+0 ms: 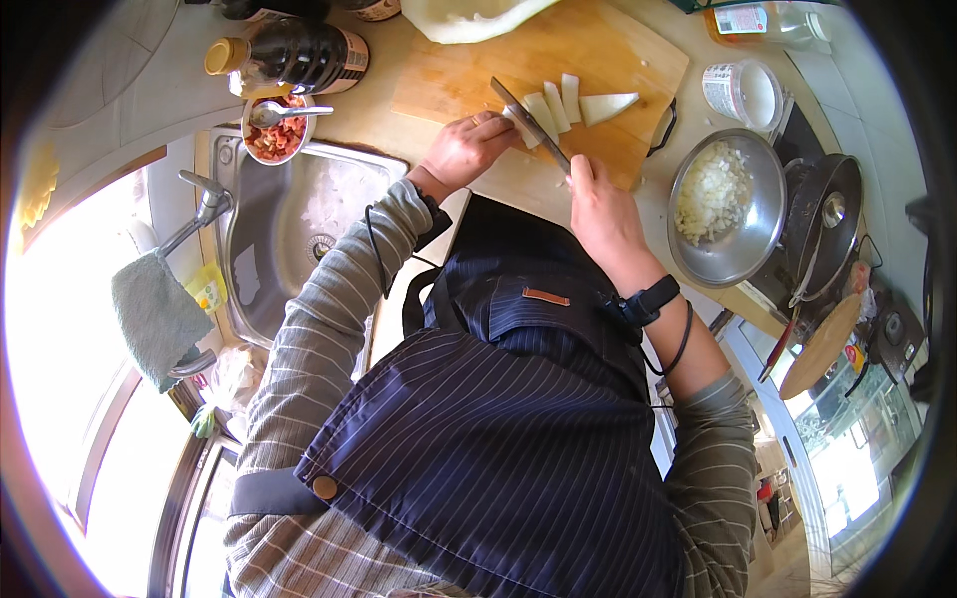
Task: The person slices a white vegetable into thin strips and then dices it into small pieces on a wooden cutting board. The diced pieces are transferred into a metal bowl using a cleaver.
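Note:
My right hand [605,213] grips a kitchen knife [523,116] by its handle, the blade slanting up and to the left over a wooden cutting board [620,52]. Left of the blade, my left hand [471,149] has its fingertips on a pale piece of vegetable [517,127], partly hidden by fingers and blade. Several white strips [556,107] lie fanned out just right of the knife, and a tapered white wedge [607,108] rests beyond them. A large, pale, hollowed piece, perhaps winter melon [471,19], sits at the board's far edge.
On the right, a steel bowl [725,254] holds diced white vegetable, near a plastic tub [755,97] and a frying pan [834,187]. To the left are a steel sink [299,179], a bowl of diced reddish food [273,138] with a spoon [277,112], and a dark sauce bottle [299,58].

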A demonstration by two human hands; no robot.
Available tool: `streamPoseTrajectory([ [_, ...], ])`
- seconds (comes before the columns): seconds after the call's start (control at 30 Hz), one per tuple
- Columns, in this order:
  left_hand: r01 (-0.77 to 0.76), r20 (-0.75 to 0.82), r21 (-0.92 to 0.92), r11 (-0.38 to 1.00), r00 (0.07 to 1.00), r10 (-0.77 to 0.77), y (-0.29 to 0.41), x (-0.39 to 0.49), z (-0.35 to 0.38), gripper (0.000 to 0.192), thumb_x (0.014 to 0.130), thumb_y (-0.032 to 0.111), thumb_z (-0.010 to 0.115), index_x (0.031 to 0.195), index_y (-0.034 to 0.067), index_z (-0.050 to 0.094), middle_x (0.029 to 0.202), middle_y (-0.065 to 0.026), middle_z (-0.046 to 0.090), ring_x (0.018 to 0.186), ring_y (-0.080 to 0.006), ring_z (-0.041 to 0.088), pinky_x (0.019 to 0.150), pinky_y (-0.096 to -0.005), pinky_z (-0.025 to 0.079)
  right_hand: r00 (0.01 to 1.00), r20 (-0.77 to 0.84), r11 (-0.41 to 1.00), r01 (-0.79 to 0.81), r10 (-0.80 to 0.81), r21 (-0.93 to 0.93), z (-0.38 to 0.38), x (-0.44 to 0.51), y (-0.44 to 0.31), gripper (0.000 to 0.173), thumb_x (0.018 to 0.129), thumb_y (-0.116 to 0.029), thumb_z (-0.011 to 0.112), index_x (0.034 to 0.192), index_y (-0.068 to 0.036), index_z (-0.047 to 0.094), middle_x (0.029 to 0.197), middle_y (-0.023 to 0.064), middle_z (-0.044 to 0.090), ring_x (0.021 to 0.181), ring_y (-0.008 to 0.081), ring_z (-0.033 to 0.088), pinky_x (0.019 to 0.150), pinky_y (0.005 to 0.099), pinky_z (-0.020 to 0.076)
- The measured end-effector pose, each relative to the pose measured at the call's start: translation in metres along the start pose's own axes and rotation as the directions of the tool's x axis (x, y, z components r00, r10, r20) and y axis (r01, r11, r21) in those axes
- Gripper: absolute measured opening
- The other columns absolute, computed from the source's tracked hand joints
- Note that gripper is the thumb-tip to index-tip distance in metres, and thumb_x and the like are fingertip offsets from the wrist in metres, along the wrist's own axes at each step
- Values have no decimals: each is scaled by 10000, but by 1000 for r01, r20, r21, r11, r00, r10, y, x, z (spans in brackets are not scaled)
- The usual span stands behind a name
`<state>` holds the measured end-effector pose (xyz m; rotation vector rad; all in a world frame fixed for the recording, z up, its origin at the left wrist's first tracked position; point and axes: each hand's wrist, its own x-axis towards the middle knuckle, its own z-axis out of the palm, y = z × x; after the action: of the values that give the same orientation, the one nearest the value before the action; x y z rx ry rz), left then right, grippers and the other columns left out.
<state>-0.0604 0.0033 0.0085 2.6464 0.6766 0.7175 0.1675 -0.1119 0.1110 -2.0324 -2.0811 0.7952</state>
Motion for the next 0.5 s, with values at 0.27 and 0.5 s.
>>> streamPoseTrajectory([
  [0.27,5,7,-9,1000,1000,-5,0,0,1,282,832,96,683,1098,111,776,1125,-22,718,1049,-210,711,878,-338,615,1000,23,999,14,-13,-36,15,3,-2,251,920,3,589,1147,-48,496,1039,219,643,737,444,706,631,523,593],
  [0.5,56,53,-65,996,997,-53,-1,3,-6,255,858,81,706,1098,129,777,1121,-28,727,1030,-214,714,843,-340,609,983,-186,987,32,-3,154,32,28,1,151,1068,-160,598,1124,-51,511,1019,231,666,778,503,672,628,573,544],
])
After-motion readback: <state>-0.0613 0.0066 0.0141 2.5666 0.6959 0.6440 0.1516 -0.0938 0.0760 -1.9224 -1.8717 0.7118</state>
